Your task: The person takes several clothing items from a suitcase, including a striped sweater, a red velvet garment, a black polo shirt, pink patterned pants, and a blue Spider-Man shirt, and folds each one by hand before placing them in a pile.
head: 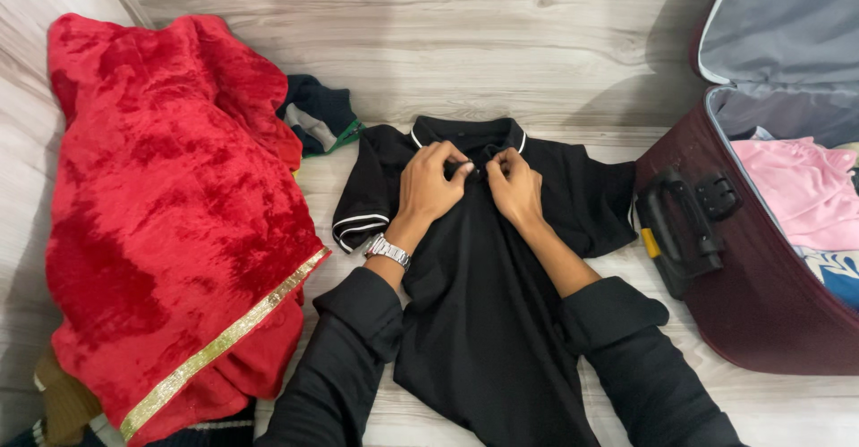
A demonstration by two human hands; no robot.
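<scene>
Black polo shirt (488, 304) lies flat, front up, on the pale wood-look floor (537, 44). Long axis runs near-far: collar (467, 131) at the far end, pointing away from the person, hem at the near end, running out of view between the forearms. White piping on collar edge and on the cuff of the left-side short sleeve (362, 198). Both sleeves spread out sideways, the other one reaching toward the suitcase.

Left hand (431, 183) and right hand (513, 187) both sit on the shirt's chest just below the collar, at the placket, close together, nearly touching. Both hands pinched narrow, fingertips closed on shirt fabric at the button area; the button itself is too small to make out. So the grip is at the far end of the shirt, on its centre line; the bulk of the shirt extends from the grip back toward the person. Silver wristwatch (387, 250) on the left wrist, black long sleeves on both arms.

Left of the shirt: big red velvet cloth (170, 214) with gold trim, heaped, near the sleeve cuff. Dark navy garment (318, 114) with a green edge beyond it, just beside the shirt's shoulder. Right: open maroon suitcase (761, 304), black handle facing the shirt, pink clothing (796, 187) inside.
</scene>
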